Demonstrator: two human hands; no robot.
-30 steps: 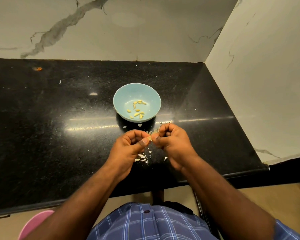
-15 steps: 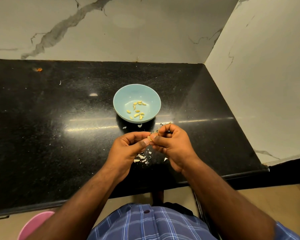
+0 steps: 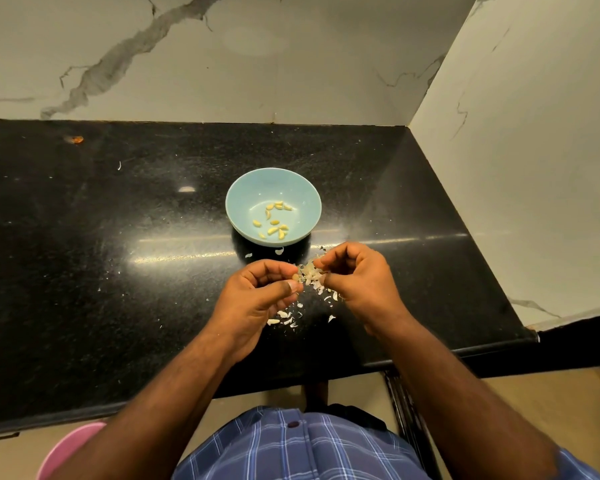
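Evidently pinched garlic clove (image 3: 310,277) in both grips, left hand (image 3: 257,299) and right hand (image 3: 357,282), above table (image 3: 118,271) near bowl (image 3: 232,202). Judged light, slippery once bare; skin papery. Best taken at ends.

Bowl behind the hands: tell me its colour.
The bowl is plain pale blue; the head view shows it best.

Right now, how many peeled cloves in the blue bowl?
10 peeled cloves in the blue bowl: four at its far side, two mid-floor, four at its near side. Overlap may hide more. Both the left hand and right hand pinch a part-peeled clove.
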